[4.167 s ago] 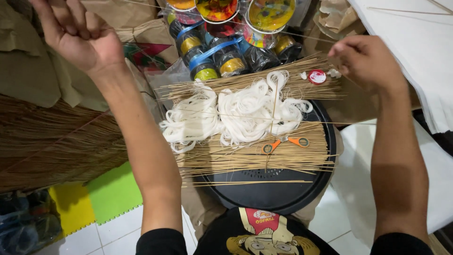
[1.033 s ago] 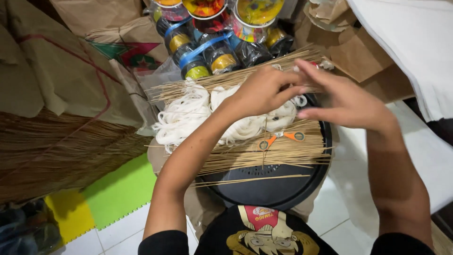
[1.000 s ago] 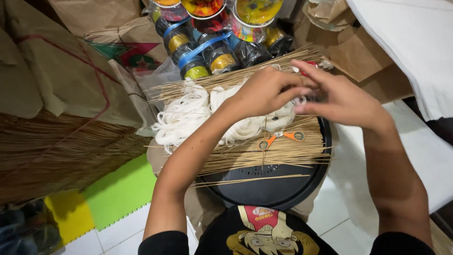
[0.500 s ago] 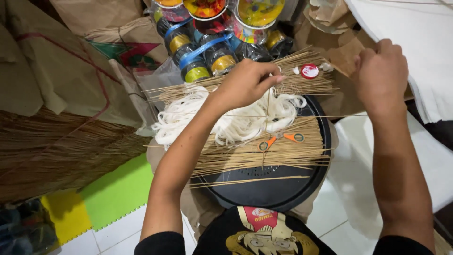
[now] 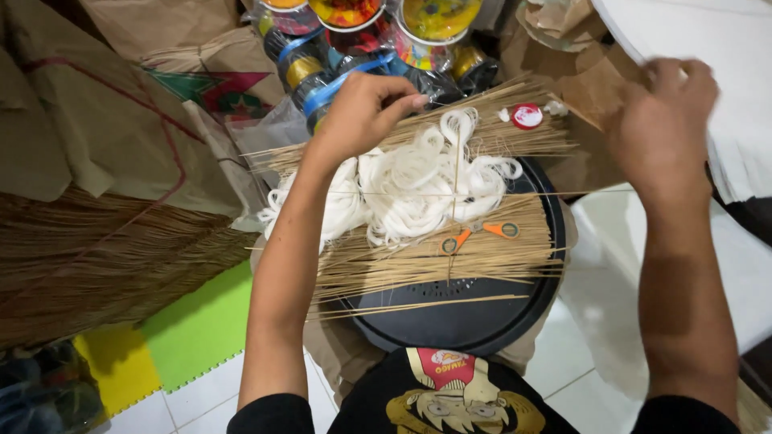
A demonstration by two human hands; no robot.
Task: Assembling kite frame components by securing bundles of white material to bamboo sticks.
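The left hand pinches one thin bamboo stick, its long axis running down toward the body over the white string tangle. The right hand, off to the right, is curled; what it grips I cannot tell.

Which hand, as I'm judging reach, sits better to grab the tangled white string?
Probably left: the left hand hovers at the tangled white string; the right hand is off beyond the round black tray's rim.
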